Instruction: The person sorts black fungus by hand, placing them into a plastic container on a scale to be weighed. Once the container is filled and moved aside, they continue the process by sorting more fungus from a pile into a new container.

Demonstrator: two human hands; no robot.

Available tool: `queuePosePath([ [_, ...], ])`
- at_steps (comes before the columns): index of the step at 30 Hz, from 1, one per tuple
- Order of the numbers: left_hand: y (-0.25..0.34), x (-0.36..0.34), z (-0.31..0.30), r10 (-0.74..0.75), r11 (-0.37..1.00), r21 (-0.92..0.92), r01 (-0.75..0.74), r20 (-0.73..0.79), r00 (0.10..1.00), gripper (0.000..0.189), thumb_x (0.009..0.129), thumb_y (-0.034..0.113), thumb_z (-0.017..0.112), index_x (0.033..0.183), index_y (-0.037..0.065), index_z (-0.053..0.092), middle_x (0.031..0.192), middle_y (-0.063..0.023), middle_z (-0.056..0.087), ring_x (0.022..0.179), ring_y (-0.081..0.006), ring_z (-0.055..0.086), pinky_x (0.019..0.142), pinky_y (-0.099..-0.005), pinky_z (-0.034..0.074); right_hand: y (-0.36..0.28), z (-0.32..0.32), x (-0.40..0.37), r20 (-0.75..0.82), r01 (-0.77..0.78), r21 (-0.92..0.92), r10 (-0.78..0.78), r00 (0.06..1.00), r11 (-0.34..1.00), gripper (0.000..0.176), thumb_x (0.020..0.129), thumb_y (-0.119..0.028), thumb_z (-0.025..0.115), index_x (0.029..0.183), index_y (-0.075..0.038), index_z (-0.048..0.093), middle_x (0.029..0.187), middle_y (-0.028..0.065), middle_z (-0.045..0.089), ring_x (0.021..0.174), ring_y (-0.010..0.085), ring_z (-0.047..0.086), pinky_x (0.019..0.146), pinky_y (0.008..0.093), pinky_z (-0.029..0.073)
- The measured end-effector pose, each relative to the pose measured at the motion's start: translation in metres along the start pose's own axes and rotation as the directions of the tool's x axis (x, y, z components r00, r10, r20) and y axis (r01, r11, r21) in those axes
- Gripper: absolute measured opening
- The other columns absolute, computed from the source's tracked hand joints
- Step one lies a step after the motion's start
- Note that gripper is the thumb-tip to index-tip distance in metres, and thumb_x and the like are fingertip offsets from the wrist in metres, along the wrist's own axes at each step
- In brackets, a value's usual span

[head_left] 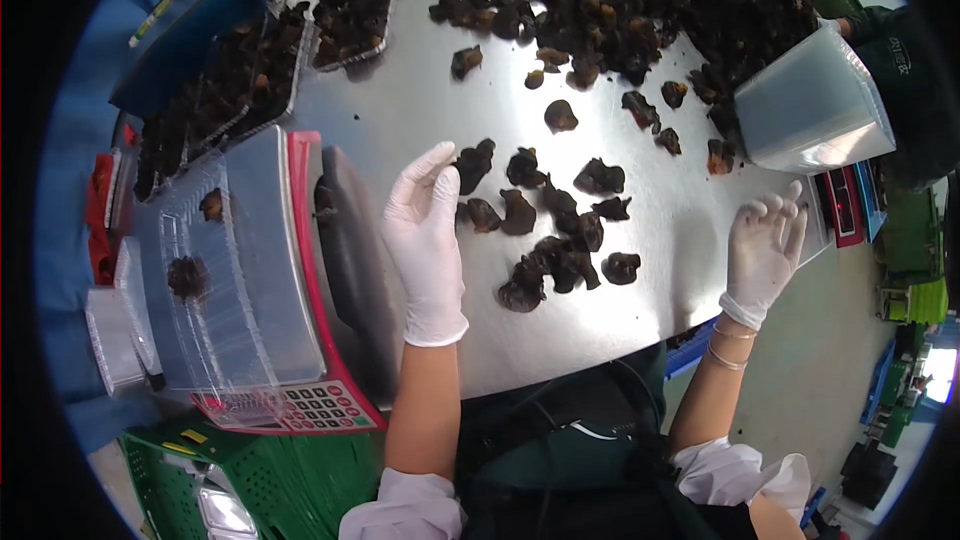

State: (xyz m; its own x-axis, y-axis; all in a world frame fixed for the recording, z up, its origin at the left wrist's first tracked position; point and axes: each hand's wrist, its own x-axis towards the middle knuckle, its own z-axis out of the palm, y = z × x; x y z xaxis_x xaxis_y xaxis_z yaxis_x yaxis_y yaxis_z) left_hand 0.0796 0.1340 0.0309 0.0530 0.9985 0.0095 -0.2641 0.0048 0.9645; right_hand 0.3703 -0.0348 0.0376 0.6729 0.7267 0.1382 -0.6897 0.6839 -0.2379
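Observation:
White gloves cover both of my hands. My left hand (428,240) is over the metal table, its thumb and fingertips closed at the edge of a dark, wrinkled fungus-like piece (474,166). Several similar loose pieces (560,250) lie just to its right. Over the table's right edge, my right hand (764,250) is raised with fingers spread and slightly curled, holding nothing. A red-edged scale (310,310) stands left of my left hand, with a clear plastic tray (215,290) on it holding two dark pieces.
A large dark heap (620,0) covers the table's far side. Filled clear trays (355,15) stand at the far left. A stack of clear containers (815,105) is at the right, near another person's dark sleeve (900,60). Green crates (250,470) sit below left.

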Motion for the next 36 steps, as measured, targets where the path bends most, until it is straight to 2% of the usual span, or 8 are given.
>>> queuePosePath([
  [4, -0.004, -0.001, 0.001, 0.024, 1.0, -0.009, -0.024, 0.054, 0.998, 0.024, 0.099, 0.007, 0.064, 0.121, 0.0, 0.069, 0.119, -0.0068, 0.069, 0.112, -0.0123, 0.062, 0.1, -0.0258, 0.048, 0.003, -0.009, -0.047, -0.182, -0.047, -0.313, -0.012, 0.983, 0.949, 0.035, 0.102, -0.02, 0.059, 0.13, -0.001, 0.057, 0.094, 0.0027, 0.062, 0.091, 0.0165, 0.054, 0.087, 0.0336, 0.044],
  [12, -0.009, 0.0, 0.0, 0.048, 0.995, 0.084, -0.05, 0.027, 0.998, 0.023, 0.099, 0.007, 0.062, 0.12, 0.0, 0.07, 0.116, -0.0067, 0.07, 0.108, -0.0116, 0.063, 0.098, -0.0257, 0.048, 0.14, 0.047, -0.08, 0.287, 0.489, -0.701, 0.422, 0.86, -0.52, 0.029, 0.08, -0.032, 0.079, 0.103, -0.016, 0.071, 0.141, 0.0076, 0.056, 0.143, 0.0354, 0.033, 0.121, 0.056, 0.01],
  [18, -0.009, 0.003, -0.003, 0.02, 0.998, 0.062, -0.02, 0.006, 1.0, 0.023, 0.099, 0.007, 0.062, 0.12, 0.0, 0.07, 0.117, -0.0066, 0.07, 0.109, -0.0117, 0.063, 0.097, -0.0256, 0.048, 0.117, 0.052, -0.08, 0.379, 0.515, -0.804, 0.411, 0.829, -0.297, 0.024, 0.078, -0.024, 0.079, 0.1, -0.019, 0.071, 0.138, 0.0033, 0.06, 0.141, 0.0328, 0.038, 0.122, 0.0574, 0.006],
  [22, -0.01, 0.002, -0.003, 0.011, 0.999, 0.032, -0.011, 0.029, 1.0, 0.024, 0.099, 0.006, 0.062, 0.121, 0.001, 0.07, 0.12, -0.0069, 0.07, 0.111, -0.0126, 0.062, 0.099, -0.0263, 0.047, 0.061, 0.022, -0.074, 0.348, 0.273, -0.46, -0.112, 0.931, 0.845, 0.045, 0.103, -0.048, 0.047, 0.111, -0.007, 0.064, 0.121, 0.016, 0.066, 0.128, 0.0319, 0.054, 0.113, 0.0494, 0.037],
  [26, 0.0, -0.002, 0.003, -0.028, 0.999, 0.041, 0.026, 0.064, 0.998, 0.029, 0.094, 0.0, 0.06, 0.121, 0.001, 0.07, 0.106, -0.003, 0.069, 0.101, -0.0103, 0.062, 0.094, -0.0247, 0.047, 0.021, -0.003, -0.074, -0.036, -0.004, -0.136, -0.001, 0.999, 0.991, 0.05, 0.109, -0.042, 0.036, 0.123, 0.0, 0.059, 0.12, 0.0185, 0.066, 0.124, 0.0329, 0.055, 0.112, 0.0478, 0.04],
  [28, -0.004, -0.001, -0.002, 0.003, 0.989, 0.144, -0.021, 0.129, 0.992, 0.031, 0.091, -0.003, 0.06, 0.119, 0.003, 0.072, 0.098, -0.0016, 0.066, 0.092, -0.0088, 0.059, 0.087, -0.0236, 0.047, 0.03, -0.017, -0.075, 0.003, -0.045, -0.506, 0.054, 0.999, 0.861, 0.044, 0.109, -0.036, 0.04, 0.126, -0.001, 0.058, 0.13, 0.0187, 0.062, 0.123, 0.0347, 0.056, 0.112, 0.0465, 0.04],
  [32, -0.018, 0.002, -0.011, 0.163, 0.873, 0.431, -0.228, 0.183, 0.97, 0.036, 0.085, -0.005, 0.061, 0.116, 0.008, 0.074, 0.086, -0.0002, 0.059, 0.08, -0.0078, 0.054, 0.076, -0.0229, 0.047, 0.105, 0.026, -0.078, 0.242, 0.372, -0.598, 0.283, 0.928, -0.71, 0.052, 0.089, -0.02, 0.065, 0.139, -0.009, 0.055, 0.145, 0.0214, 0.047, 0.137, 0.0406, 0.039, 0.115, 0.0561, 0.028],
  [36, -0.014, 0.002, -0.007, 0.111, 0.899, 0.406, -0.161, 0.144, 0.983, 0.034, 0.088, -0.003, 0.061, 0.117, 0.008, 0.074, 0.086, -0.0012, 0.058, 0.085, -0.0103, 0.056, 0.078, -0.025, 0.048, 0.144, 0.031, -0.09, 0.251, 0.477, -0.74, 0.462, 0.85, -0.475, 0.059, 0.09, -0.023, 0.063, 0.146, -0.011, 0.049, 0.151, 0.022, 0.042, 0.141, 0.0439, 0.034, 0.117, 0.0602, 0.023],
])
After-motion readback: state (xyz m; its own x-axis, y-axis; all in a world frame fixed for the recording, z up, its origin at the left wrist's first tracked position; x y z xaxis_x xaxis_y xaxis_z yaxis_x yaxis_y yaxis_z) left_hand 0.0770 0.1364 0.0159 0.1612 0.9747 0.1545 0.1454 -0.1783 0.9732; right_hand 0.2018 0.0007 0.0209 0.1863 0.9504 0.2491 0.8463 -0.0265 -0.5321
